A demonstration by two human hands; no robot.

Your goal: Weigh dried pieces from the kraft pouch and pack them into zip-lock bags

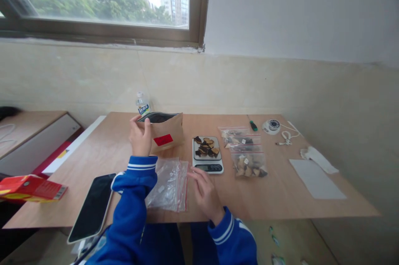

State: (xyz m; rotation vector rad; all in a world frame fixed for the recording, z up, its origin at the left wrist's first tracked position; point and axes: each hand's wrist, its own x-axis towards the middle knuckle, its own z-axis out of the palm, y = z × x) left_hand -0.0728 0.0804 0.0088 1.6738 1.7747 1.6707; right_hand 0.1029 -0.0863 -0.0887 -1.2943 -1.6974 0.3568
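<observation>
Left arm (130, 202)'s stretched well forward, left hand (141, 137) farther out than the right, thumb (147, 124) and fingers curled in a grip. Right hand (206, 195) is lower and closer in, fingers (199, 175) angled forward and left, kinda loosely bunched; can't tell if they're pinching. Blue sleeves (235, 238), white-striped cuffs (141, 162) on both.

The left hand (141, 137) gripped a pouch (171, 132) at its left end on the table (268, 200). Behind that grip stood a bottle (144, 106); in front and left lay a phone (93, 206), farther left a carton (34, 188). Zip bags (163, 188) lay in front of the pouch, just left of the right hand (204, 194). Rightward from the grip came a scale (195, 166) bearing slices (206, 147), then filled bags (249, 166), then a sheet (318, 179).
</observation>
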